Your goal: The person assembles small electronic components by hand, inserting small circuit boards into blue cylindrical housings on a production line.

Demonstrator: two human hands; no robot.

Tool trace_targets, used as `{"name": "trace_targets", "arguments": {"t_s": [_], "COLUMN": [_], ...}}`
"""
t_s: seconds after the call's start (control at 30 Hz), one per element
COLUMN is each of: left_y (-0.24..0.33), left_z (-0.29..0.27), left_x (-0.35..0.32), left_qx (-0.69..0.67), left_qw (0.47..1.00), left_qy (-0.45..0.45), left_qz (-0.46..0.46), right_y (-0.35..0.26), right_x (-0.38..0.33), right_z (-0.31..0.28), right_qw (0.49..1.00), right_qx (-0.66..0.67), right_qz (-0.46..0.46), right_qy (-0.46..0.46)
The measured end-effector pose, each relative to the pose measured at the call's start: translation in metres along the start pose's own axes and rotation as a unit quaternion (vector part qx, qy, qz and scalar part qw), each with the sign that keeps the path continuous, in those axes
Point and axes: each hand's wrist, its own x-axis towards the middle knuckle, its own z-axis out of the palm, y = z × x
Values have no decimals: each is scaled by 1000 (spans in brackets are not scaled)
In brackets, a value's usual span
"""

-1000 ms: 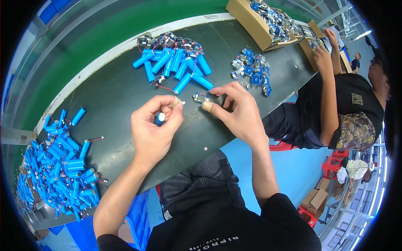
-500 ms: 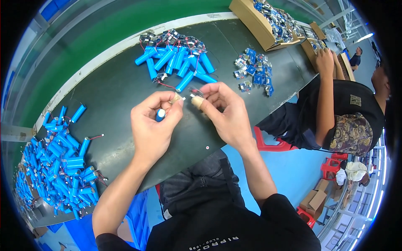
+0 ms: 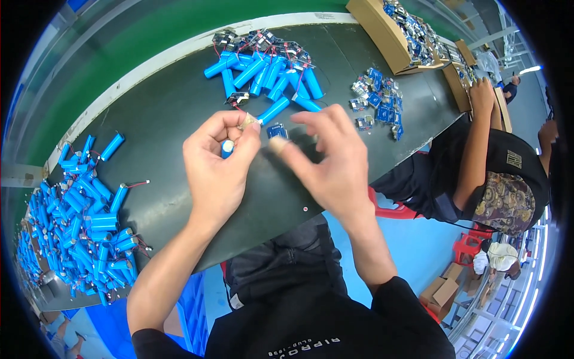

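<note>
Over dark matte table, left hand, smooth blue cylinder

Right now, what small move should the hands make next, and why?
Probably bring the right hand back to the left hand. The left holds a blue cell upright in its fist, and a small board lies on the belt between the hands, near the right fingertips.

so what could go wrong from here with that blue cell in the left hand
The left hand pinches the blue cylindrical battery cell only between fingertips, so it could slip onto the dark work table. The right hand is blurred and close by, so it might knock the small blue circuit board lying just beyond the fingers. The thin red wires on the pile of blue cells could snag.
</note>
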Motion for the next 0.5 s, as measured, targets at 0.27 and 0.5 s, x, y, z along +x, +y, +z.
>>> {"name": "trace_targets", "arguments": {"t_s": [0.27, 0.5], "left_y": [0, 3], "left_z": [-1, -2], "left_x": [-1, -1], "left_qx": [-11, -71], "left_qw": [1000, 980], "left_qy": [5, -175], "left_qz": [-7, -66], "right_y": [15, 12], "right_x": [5, 0], "right_z": [-5, -15], "right_qw": [992, 885], "right_qx": [-57, 396], "right_qz": [-70, 227], "right_qy": [-84, -91]}}
